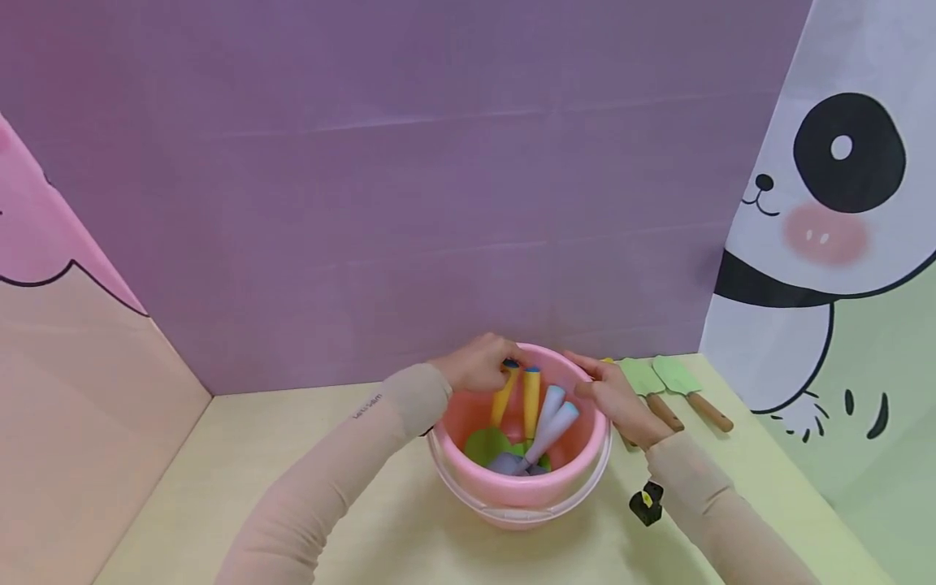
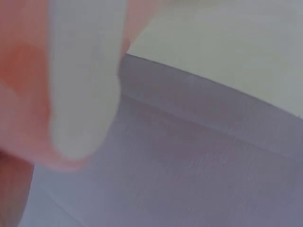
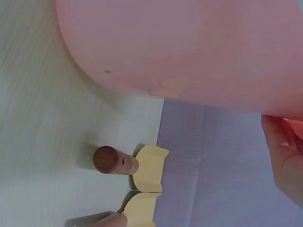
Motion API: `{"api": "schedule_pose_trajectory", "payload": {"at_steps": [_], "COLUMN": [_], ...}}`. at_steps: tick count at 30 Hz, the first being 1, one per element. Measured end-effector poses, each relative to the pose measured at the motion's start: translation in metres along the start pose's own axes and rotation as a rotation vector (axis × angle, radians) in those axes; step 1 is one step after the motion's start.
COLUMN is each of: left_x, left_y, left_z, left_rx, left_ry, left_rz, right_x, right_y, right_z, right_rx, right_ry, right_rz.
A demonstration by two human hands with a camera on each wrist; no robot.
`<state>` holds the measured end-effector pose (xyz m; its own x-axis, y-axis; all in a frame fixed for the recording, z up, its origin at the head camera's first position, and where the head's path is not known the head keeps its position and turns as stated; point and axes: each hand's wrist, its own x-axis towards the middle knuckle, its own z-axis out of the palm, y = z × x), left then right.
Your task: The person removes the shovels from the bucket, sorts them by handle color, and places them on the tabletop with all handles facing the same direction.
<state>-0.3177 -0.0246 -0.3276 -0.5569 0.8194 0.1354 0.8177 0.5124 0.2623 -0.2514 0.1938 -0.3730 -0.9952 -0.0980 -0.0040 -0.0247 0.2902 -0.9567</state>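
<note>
At left, the left hand (image 1: 481, 362) is curling over the far-left rim of the pink bucket (image 1: 519, 490); from here I cannot tell whether it is also touching the yellow handles (image 1: 531, 394). The bucket is occupying the area between both hands, over the bench (image 1: 314, 479); I cannot tell whether its base is bearing on the surface. Inside, the yellow handles and two pale handles (image 1: 560, 418) are leaning loosely, and are likely to shift under tilt. The wall is looking like thin plastic: probably light, fairly stiff, slightly slippery, not fragile. Opposite points on the rim are offering the surest hold; the white bail (image 1: 508, 514) is hanging low at the front. Well apart from the left, the right hand (image 1: 617, 398) is clamping the right rim, thumb inside. Beyond, a small black object (image 1: 647, 504) and green spatulas (image 1: 676, 374) are lying.
</note>
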Motion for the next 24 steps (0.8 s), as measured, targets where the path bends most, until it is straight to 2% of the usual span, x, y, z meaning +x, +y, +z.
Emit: {"api": "schedule_pose_trajectory", "payload": {"at_steps": [5,14,18,24], "left_x": [-0.007,-0.023,-0.025,-0.029], "left_y": [0.002,0.004,0.007,0.01], "left_z": [-0.007,-0.026,-0.031,-0.03], "left_rx": [-0.002,-0.039,-0.018,0.058], "left_ry": [-0.033,-0.088,-0.136,-0.216], "left_rz": [0.015,0.097,0.085,0.047], "right_x": [0.0,0.0,-0.001,0.0], "right_y": [0.0,0.002,0.002,0.002], "right_z": [0.0,0.0,0.0,0.0], "right_rx": [0.011,0.029,0.032,0.042], "right_ry": [-0.001,-0.02,-0.021,-0.022], "right_rz": [0.0,-0.001,0.002,-0.002]}}
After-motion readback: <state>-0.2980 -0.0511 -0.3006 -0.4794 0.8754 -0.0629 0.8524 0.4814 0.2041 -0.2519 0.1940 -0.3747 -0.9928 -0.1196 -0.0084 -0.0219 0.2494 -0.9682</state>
